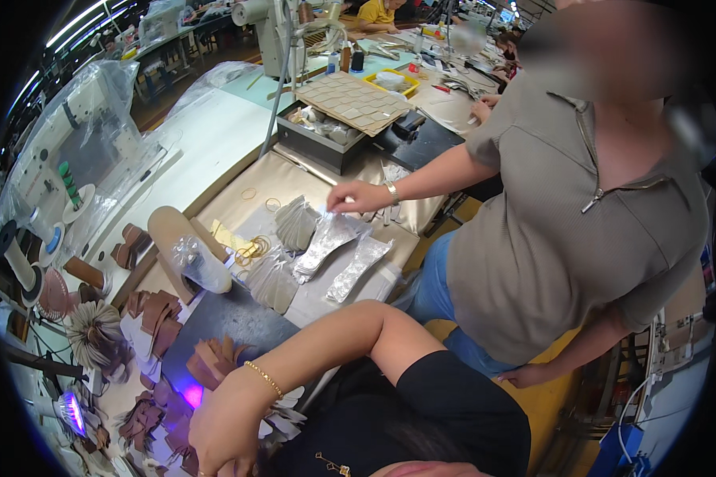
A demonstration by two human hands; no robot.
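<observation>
My right hand point(224, 425) is at the lower edge, at the end of my bent bare arm with a gold bead bracelet. Its fingers curl downward, and whatever they hold is hidden. Close by lie a fanned stack of brown leather pieces point(215, 359) and many loose brown and mauve pieces point(142, 420). A violet light spot falls on the dark board point(207, 322) next to the hand. My left hand is out of view.
A person in a grey-brown top point(565, 199) stands at right, one hand point(358, 196) at a plastic-wrapped bundle point(326, 245). Grey fanned stacks point(272, 282), a cardboard roll point(184, 245), a violet lamp point(72, 413), a plastic-covered machine point(75, 143) and a black box point(318, 147) surround the work area.
</observation>
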